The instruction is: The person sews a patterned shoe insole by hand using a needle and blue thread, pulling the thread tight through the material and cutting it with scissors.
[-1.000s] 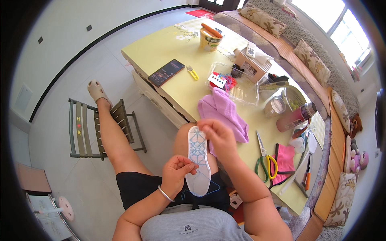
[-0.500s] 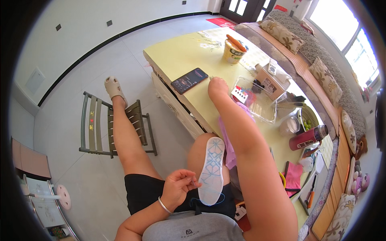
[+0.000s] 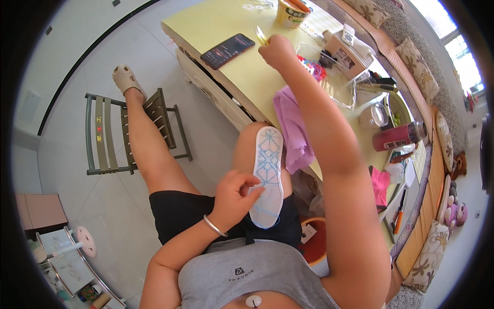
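A white insole with blue cross-stitched patterns on its upper part lies lengthwise over my bent thigh. A blue thread loops at its lower end. My left hand, with a silver bangle at the wrist, rests at the insole's left edge; its fingers are curved, and a gap shows between thumb and forefinger. Over the table, beyond the purple cloth, my right hand is closed around small yellow-handled snips. Their pale pointed tips stick out toward the phone; the fingers hide the rest.
The yellow-topped table carries a snack tub, a clear plastic tray, a tissue box, a glass jar and a maroon flask. A folding chair under my outstretched leg stands left. A red bucket sits below the table.
My right hand has lifted from the tabletop and now shows the snips. My left hand's thumb and forefinger have parted and lie closer over the insole. The whole view has tilted downward.
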A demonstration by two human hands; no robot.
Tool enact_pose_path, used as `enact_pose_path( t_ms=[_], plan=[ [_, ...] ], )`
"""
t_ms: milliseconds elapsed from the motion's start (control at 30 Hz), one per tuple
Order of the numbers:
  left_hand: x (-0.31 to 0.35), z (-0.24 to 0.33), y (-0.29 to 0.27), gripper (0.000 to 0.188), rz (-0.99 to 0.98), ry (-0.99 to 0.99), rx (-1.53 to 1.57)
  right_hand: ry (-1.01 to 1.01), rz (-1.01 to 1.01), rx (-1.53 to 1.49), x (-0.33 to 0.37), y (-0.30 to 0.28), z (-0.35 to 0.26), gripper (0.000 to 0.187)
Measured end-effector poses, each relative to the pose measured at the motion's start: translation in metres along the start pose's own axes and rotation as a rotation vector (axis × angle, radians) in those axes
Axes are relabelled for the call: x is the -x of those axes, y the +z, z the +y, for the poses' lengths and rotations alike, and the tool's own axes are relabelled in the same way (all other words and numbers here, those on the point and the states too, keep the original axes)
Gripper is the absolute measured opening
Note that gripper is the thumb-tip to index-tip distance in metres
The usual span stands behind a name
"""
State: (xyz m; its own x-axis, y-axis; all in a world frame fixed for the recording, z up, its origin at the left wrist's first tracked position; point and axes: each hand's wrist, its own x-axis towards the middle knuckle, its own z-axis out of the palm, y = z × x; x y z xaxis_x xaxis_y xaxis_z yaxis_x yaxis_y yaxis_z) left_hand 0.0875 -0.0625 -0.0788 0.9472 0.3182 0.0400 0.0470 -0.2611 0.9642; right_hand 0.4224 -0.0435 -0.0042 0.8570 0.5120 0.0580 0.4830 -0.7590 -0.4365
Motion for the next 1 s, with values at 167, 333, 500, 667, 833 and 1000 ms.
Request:
enact_pose_path(
  t_ms=[167,333,500,667,833,1000],
  plan=[
    [-0.004,0.009,0.028,0.022,0.029,0.254,-0.296,0.038,-0.440,-1.488,0.108,-0.034,0.024,0.030],
    [-0.004,-0.007,0.033,0.012,-0.015,0.256,-0.320,0.150,-0.317,-1.184,0.239,-0.021,0.062,0.027],
    [-0.007,-0.013,0.034,0.011,0.002,0.275,-0.231,0.035,-0.141,-0.647,0.320,0.002,0.094,0.026],
    [-0.006,-0.011,0.036,0.010,-0.013,0.218,-0.200,-0.176,-0.029,-0.074,0.342,-0.010,0.081,0.024],
    [-0.004,-0.011,0.036,0.009,-0.006,0.166,-0.164,-0.255,-0.007,0.022,0.337,-0.005,0.074,0.027],
    [-0.004,-0.010,0.035,0.009,0.000,0.175,-0.166,-0.292,0.006,0.075,0.333,0.005,0.073,0.027]
  ],
)
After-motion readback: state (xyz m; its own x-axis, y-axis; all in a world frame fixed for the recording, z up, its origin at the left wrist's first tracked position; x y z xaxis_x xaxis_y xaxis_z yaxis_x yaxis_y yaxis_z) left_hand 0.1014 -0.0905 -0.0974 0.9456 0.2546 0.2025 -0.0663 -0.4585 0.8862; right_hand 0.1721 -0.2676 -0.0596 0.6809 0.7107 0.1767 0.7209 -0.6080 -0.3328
